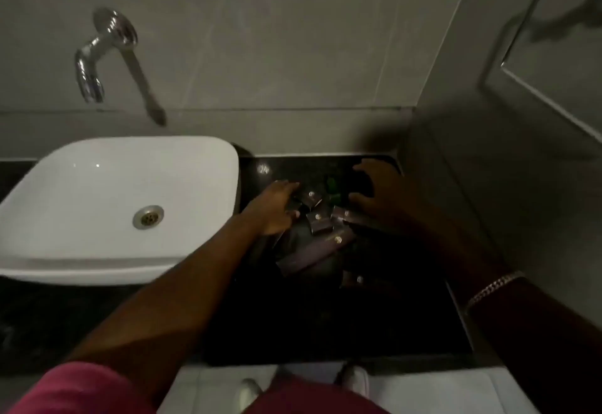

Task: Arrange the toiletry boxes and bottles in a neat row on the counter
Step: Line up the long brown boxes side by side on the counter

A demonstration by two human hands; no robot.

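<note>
White basin and wall tap sit at left, off-task. Just right of the basin, the person's left hand lies palm down on the dark counter, fingers loosely spread over the left edge of a jumbled pile of small dark toiletry boxes; whether it grips 1 cannot be told in the dim light. The boxes lie at mixed angles, some overlapping, so no row exists yet. 2 green bottles sit behind the pile, partly hidden. Right hand, fingers apart and curved, flanks the pile's right side; contact unclear. Likely both hands bracket the heap to corral or sort it. Bracelet on right wrist.
</note>
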